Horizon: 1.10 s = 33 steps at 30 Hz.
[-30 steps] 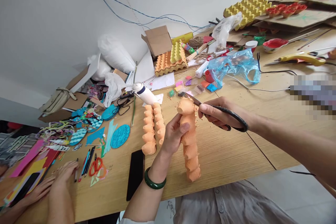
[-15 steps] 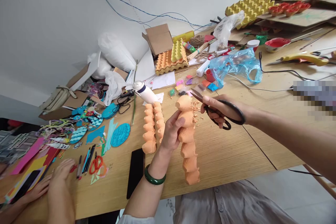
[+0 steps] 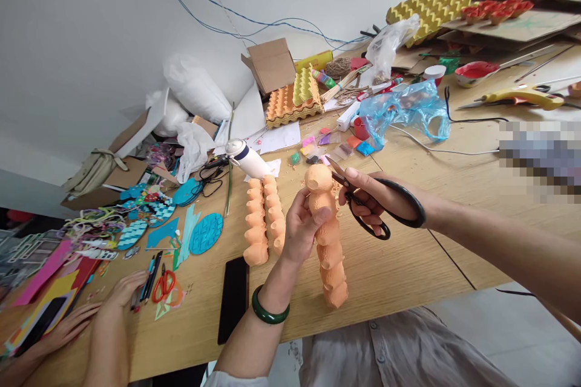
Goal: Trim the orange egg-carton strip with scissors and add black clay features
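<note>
My left hand (image 3: pixel 303 224) is closed on the upper part of an orange egg carton strip (image 3: pixel 330 245), a row of joined cups held above the table. In my right hand (image 3: pixel 370 190) is a pair of black-handled scissors (image 3: pixel 403 184), the blades pointing up and left against the right side of the top cups. Some small orange trimmings lie on the wood behind the strip. Two more orange strips, a left one (image 3: pixel 255 221) and a right one (image 3: pixel 274 211), rest on the table left of my left hand.
A black phone (image 3: pixel 233 299) and a white bottle (image 3: pixel 247 157) lie to the left. Another person's hands (image 3: pixel 122 290) rest near orange-handled scissors (image 3: pixel 163 284). Egg trays (image 3: pixel 295 100), a blue plastic bag (image 3: pixel 403 115) and yellow-handled pliers-like cutters (image 3: pixel 521 97) are farther back.
The strip has turned slightly in my left hand and its lower end has risen a little. The scissors have come closer to its edge. The other person's hand has moved toward the pens.
</note>
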### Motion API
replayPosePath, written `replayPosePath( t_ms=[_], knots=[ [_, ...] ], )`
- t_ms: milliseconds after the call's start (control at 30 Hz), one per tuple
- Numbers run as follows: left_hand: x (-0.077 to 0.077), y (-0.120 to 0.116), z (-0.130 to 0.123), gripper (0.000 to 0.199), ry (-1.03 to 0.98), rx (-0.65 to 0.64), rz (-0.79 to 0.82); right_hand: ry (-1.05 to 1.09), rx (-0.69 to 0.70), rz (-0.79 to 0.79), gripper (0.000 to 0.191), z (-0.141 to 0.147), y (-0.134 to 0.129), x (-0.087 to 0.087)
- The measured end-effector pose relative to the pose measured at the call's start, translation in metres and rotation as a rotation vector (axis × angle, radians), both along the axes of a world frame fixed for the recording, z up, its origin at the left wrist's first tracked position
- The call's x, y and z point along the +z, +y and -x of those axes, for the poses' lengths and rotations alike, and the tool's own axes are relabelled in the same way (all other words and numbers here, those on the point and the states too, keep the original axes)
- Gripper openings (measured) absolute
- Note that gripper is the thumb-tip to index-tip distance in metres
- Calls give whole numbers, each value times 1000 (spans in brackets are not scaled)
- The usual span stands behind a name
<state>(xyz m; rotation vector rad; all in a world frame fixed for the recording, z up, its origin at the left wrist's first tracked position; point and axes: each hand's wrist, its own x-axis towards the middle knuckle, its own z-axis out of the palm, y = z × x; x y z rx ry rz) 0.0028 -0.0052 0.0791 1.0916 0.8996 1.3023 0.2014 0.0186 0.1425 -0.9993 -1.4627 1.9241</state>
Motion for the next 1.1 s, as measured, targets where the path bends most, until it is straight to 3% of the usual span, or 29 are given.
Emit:
replayPosePath(
  t_ms=[367,567,700,967,1100],
  knots=[
    [3,-2,-6,56,31,-40,10,47,-46,73,62,3,-1,-6],
    [2,0,-3,52,22,-62,7,-70,-149,-5,65,7,-2,-2],
    [2,1,2,56,74,-66,-1,-30,-87,-22,68,1,2,-1],
    [8,-1,4,55,85,-108,9,-279,-27,-321,71,-13,7,1],
    [9,-3,4,57,95,-100,31,-418,-49,-591,66,-19,10,-3]
  ],
)
